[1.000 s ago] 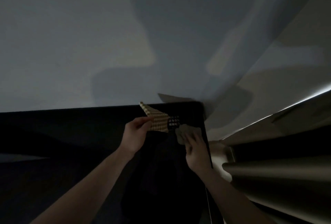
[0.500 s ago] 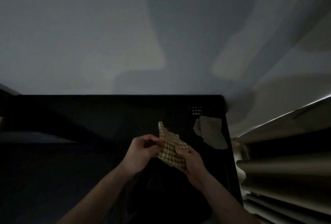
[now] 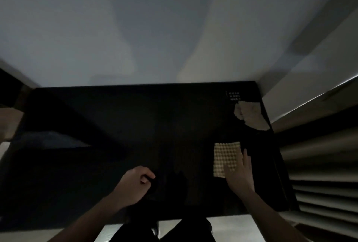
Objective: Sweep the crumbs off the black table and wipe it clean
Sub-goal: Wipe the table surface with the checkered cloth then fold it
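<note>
**Two hands over a dark worktop, cloth laid flat**

Head view: one black worktop (image 3: 116, 125) fills the lower half of the frame, dim and hard to read; no crumbs can be made out on it in this light. A checked cloth (image 3: 225, 156) lies flat near the right edge, toward the near side. The right hand (image 3: 240, 176) rests on the cloth's near-right part, its fingers (image 3: 245, 156) stretched out flat and close together, pressing rather than pinching. The left hand (image 3: 135, 185) sits near the middle of the near edge, fingers curled into a loose fist; whether it grips anything cannot be told. A crumpled pale sheet (image 3: 249, 115) lies at the far right corner, partly over the edge, just beside a small white printed marking (image 3: 234, 96).

The step in hand looks like the start of wiping, with the cloth spread and pinned under the palm. Next, the right hand would need steady downward pressure while sliding the cloth across the surface.
</note>
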`<state>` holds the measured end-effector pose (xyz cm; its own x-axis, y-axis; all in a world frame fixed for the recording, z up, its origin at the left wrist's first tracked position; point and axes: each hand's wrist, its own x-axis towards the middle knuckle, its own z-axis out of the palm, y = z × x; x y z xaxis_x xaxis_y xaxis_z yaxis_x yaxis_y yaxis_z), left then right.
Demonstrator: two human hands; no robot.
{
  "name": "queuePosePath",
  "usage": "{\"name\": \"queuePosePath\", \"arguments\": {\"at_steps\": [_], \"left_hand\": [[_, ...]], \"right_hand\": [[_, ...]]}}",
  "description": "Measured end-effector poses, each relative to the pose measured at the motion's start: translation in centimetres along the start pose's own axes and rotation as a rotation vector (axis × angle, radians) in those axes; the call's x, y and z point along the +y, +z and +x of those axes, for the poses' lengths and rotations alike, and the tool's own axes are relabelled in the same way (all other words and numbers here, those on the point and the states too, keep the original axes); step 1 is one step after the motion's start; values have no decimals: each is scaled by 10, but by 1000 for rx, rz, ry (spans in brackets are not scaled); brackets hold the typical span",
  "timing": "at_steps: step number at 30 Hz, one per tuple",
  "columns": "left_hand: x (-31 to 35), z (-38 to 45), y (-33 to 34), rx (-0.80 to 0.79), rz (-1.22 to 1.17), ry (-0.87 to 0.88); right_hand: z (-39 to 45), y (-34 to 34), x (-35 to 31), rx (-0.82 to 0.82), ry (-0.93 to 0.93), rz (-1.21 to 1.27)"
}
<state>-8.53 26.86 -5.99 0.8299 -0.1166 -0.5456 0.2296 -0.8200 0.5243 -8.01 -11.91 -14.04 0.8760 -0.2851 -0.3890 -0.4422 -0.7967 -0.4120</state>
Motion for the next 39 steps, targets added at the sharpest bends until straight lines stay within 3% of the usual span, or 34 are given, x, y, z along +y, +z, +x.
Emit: {"name": "queuePosePath", "arguments": {"at_steps": [6,13,17,22,28,34,39], "left_hand": [[-104,-35,-12,-9,210,-26],[-166,-64,14,-19,324,-159],[-159,-60,29,-2,324,-208],[-155,-57,32,-13,354,-224],[-156,-67,33,-77,377,-213],[-171,-69,15,-81,251,-148],[-224,-80,-22,72,120,-97]], "right_hand": [[-22,58,-26,-67,142,-101],[-127,154,-58,-41,-177,-150],[-135,140,-36,-54,-269,-133],[-101,85,34,-46,-19,-100],[-75,54,41,-23,-51,-112],[-94,105,11,5,6,-109],[-130,170,-51,85,-7,-91]]}}
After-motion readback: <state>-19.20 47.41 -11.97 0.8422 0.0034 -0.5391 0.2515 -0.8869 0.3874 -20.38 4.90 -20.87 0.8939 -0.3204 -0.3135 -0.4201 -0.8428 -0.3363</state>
